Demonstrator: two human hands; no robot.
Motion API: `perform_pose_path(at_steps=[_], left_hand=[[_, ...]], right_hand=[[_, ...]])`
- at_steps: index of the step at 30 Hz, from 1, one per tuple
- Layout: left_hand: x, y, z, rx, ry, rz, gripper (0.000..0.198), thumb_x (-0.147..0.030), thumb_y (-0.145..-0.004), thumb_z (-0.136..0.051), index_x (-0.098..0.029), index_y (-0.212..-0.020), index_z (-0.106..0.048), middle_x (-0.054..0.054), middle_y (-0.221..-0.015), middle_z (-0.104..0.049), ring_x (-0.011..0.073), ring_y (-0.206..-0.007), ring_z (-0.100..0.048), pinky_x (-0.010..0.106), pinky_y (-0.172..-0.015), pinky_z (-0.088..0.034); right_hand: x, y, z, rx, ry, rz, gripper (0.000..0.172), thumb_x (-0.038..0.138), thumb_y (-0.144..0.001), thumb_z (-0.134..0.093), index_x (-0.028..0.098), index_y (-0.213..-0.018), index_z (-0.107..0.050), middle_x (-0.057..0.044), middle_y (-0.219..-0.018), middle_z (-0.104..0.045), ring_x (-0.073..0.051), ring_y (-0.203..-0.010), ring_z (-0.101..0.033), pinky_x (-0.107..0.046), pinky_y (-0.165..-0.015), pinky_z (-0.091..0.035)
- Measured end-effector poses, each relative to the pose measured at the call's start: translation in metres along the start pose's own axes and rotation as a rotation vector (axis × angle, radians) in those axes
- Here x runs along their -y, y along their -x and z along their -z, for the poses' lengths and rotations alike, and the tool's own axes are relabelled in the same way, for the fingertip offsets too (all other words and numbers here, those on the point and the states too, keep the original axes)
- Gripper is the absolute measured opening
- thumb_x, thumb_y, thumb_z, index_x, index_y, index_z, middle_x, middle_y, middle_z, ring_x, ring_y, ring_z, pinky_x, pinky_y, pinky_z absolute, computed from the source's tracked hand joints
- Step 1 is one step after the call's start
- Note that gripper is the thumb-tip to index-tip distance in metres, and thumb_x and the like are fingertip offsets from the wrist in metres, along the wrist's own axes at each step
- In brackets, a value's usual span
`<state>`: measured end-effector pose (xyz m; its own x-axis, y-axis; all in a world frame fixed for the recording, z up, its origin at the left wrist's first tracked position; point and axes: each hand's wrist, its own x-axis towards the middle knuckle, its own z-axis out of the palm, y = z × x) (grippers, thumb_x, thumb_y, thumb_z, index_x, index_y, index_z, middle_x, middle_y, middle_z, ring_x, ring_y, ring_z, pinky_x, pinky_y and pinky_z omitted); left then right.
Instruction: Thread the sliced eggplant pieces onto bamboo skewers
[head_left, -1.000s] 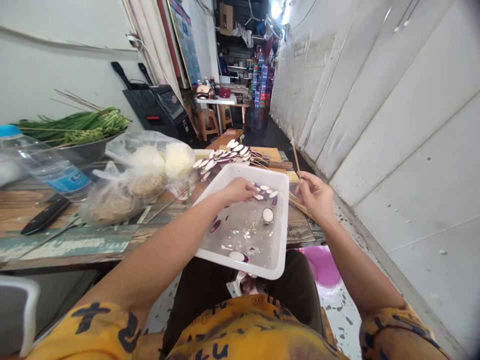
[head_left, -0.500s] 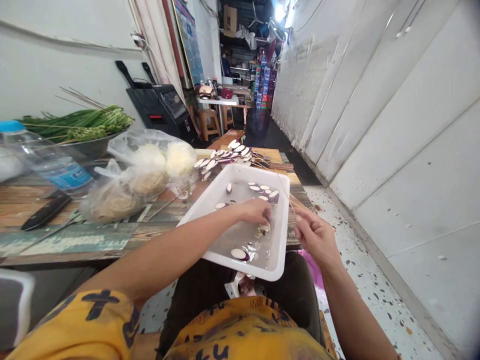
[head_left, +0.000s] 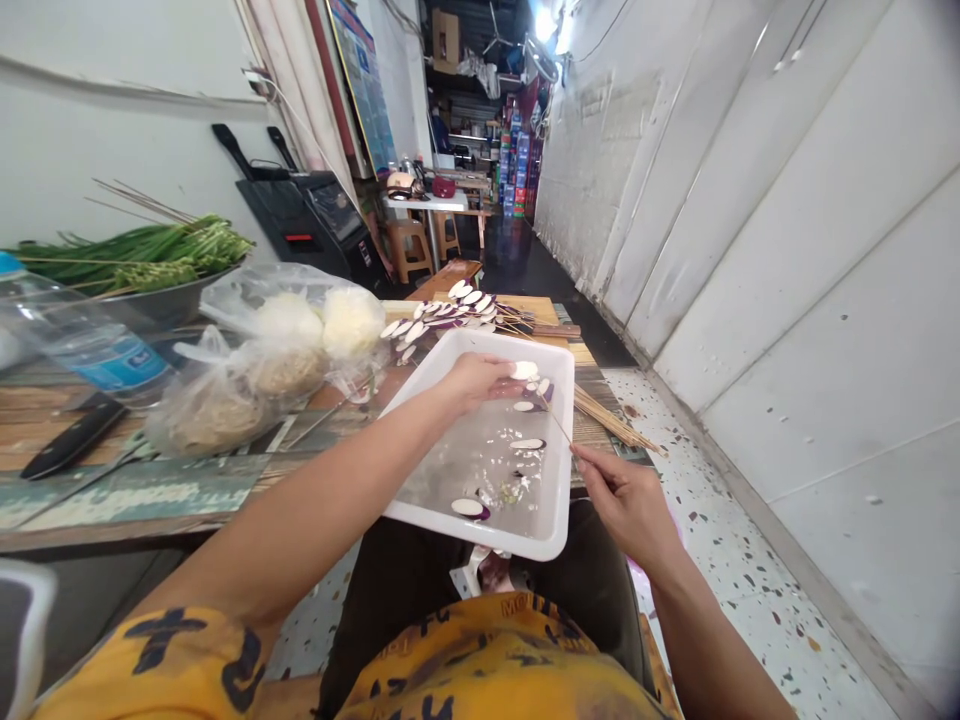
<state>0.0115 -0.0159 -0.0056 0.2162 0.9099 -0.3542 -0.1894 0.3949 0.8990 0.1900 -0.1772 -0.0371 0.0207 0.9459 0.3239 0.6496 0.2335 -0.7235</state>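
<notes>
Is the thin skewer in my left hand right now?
No, the right hand holds the thin skewer, while the left hand holds a pale slice at the white basin.

White wall [head_left: 787, 270] beside speckled floor [head_left: 735, 520]

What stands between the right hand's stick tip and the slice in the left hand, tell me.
Other slices show beside the tip of the stick, close to the pale slice in the left hand. Whether they touch the tip is too small to tell; nothing else visible stands between.
</notes>
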Motion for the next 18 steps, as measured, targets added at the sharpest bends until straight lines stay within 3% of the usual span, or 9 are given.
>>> perform_pose_path(at_steps=[6,14,18], left_hand=[[-0.0044,0.0016,-0.0029,0.039,0.151,0.063,0.013,0.002,-0.077,-0.056,0.002,-0.089,-0.061,0.015,-0.074,-0.068,0.0203,-0.073,-0.069,0.029,-0.071,-0.059],[-0.0076,0.0019,0.0008,0.145,0.186,0.094,0.023,0.004,-0.076,-0.049,-0.006,-0.094,-0.06,0.01,-0.078,-0.068,0.017,-0.078,-0.068,0.028,-0.075,-0.057],[-0.0082,0.0024,0.0029,0.133,0.103,0.045,0.027,0.001,-0.078,-0.056,-0.012,-0.1,-0.063,0.006,-0.082,-0.068,0.0111,-0.072,-0.065,0.023,-0.07,-0.055]], right_hand=[[0.0043,-0.0025,0.0031,0.021,0.056,0.013,0.029,0.026,-0.086,-0.049,0.026,-0.106,-0.07,-0.003,-0.101,-0.073,-0.023,-0.089,-0.069,-0.034,-0.073,-0.055],[0.0034,-0.0013,0.0023,0.009,0.003,0.0,0.028,0.028,-0.085,-0.049,0.027,-0.104,-0.07,-0.003,-0.098,-0.073,-0.024,-0.087,-0.069,-0.035,-0.074,-0.054],[0.0028,0.0002,-0.0003,-0.07,-0.109,-0.071,0.028,0.032,-0.085,-0.051,0.025,-0.106,-0.068,-0.004,-0.079,-0.071,-0.02,-0.067,-0.065,-0.032,-0.058,-0.051]])
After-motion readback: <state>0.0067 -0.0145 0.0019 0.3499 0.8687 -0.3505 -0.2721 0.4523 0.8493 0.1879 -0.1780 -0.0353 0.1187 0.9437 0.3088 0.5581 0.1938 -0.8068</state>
